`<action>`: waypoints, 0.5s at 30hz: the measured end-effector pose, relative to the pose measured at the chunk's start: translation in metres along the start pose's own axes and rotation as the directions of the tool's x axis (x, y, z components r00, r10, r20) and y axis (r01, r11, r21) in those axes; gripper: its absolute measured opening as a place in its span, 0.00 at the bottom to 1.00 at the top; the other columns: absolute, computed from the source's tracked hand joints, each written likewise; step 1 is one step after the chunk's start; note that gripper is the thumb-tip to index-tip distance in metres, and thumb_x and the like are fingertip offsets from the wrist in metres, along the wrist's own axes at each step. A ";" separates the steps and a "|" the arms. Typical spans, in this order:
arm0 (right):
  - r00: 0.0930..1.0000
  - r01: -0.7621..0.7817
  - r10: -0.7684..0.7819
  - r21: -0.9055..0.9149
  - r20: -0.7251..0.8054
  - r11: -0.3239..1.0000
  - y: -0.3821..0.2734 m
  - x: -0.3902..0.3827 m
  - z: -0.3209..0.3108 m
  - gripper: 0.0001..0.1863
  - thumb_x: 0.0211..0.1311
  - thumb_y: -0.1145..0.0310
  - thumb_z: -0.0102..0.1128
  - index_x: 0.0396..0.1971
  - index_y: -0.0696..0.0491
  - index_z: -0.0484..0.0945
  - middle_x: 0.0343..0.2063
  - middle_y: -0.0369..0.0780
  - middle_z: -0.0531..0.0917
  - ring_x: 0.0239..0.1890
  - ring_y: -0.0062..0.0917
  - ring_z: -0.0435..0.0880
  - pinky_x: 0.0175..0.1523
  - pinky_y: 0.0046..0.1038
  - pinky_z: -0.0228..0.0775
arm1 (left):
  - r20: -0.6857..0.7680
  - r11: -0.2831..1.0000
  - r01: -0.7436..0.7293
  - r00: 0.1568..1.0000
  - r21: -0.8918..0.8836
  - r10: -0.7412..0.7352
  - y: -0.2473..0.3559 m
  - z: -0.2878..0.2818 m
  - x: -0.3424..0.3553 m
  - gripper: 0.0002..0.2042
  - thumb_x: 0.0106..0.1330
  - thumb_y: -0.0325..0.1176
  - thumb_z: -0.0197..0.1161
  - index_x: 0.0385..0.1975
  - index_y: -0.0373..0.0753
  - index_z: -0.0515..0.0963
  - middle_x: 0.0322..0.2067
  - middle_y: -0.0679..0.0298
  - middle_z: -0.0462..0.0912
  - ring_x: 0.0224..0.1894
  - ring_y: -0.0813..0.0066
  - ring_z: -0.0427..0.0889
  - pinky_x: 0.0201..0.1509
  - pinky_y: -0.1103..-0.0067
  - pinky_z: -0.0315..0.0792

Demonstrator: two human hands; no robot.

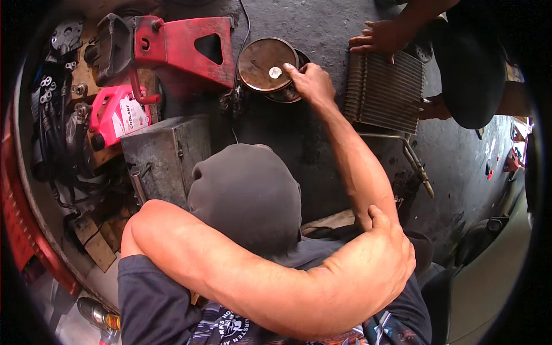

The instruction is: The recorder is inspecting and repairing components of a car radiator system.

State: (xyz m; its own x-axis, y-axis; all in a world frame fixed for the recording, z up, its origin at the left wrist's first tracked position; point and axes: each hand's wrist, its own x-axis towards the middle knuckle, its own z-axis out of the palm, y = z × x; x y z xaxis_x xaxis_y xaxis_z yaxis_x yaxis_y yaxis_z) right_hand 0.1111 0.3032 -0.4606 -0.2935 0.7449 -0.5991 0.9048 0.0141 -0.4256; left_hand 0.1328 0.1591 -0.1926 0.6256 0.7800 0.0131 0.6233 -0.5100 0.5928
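My right hand (313,83) reaches forward and grips the right rim of a round brown metal lid (261,63), thumb on top and fingers curled over the edge. A small white spot shows on the lid. Beneath it, part of a dark round pan (283,94) shows on the floor. My left arm crosses in front of my body, and my left hand (385,253) clasps my right arm (371,172) near the elbow. To the right of the lid, another person's hand (382,39) rests on a finned metal core (382,89).
A red steel stand (192,54) lies left of the lid, with a dark cable (246,37) between them. Nearer are a pink plastic jug (119,115) and a grey metal box (164,149). Black hoses (49,132) crowd the far left. A bent metal pipe (414,158) lies right.
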 end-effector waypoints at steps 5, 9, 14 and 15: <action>0.992 -0.124 0.124 0.244 0.013 0.962 0.010 0.024 0.022 0.30 0.46 0.43 0.68 0.41 0.54 0.82 0.44 0.48 0.83 0.49 0.40 0.82 0.53 0.39 0.72 | -0.151 0.984 0.061 0.988 0.169 -0.036 -0.003 -0.006 -0.005 0.19 0.63 0.41 0.54 0.45 0.30 0.75 0.40 0.54 0.81 0.42 0.62 0.79 0.49 0.66 0.70; 0.997 -0.067 0.073 0.302 -0.009 0.951 0.013 0.023 0.030 0.26 0.48 0.49 0.68 0.40 0.55 0.82 0.40 0.47 0.84 0.43 0.36 0.84 0.47 0.35 0.73 | -0.128 0.965 0.013 0.992 0.262 0.021 -0.008 -0.011 -0.009 0.21 0.59 0.41 0.56 0.48 0.32 0.73 0.40 0.55 0.80 0.45 0.61 0.80 0.53 0.62 0.70; 0.940 0.324 -0.308 0.662 -0.146 0.675 0.019 -0.023 0.035 0.15 0.54 0.64 0.63 0.36 0.59 0.81 0.26 0.35 0.83 0.26 0.17 0.78 0.32 0.22 0.70 | 0.111 0.992 -0.020 0.994 0.128 0.005 -0.015 -0.035 -0.012 0.23 0.58 0.42 0.57 0.49 0.32 0.73 0.41 0.54 0.80 0.45 0.60 0.79 0.52 0.61 0.71; 0.937 0.262 -0.348 0.743 -0.042 0.616 0.029 -0.035 0.027 0.14 0.54 0.65 0.63 0.37 0.58 0.81 0.26 0.33 0.82 0.24 0.16 0.76 0.30 0.21 0.68 | 0.074 0.999 0.006 0.997 0.042 -0.009 -0.013 -0.019 -0.010 0.22 0.61 0.40 0.55 0.50 0.30 0.73 0.43 0.50 0.79 0.45 0.55 0.79 0.51 0.57 0.71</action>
State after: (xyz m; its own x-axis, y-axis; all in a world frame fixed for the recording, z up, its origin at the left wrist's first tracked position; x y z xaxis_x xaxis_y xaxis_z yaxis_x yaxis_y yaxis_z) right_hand 0.1394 0.2589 -0.4703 -0.5766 0.7206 -0.3850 0.2515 -0.2918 -0.9228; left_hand 0.1099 0.1651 -0.1848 0.6528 0.7558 -0.0514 0.6460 -0.5200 0.5589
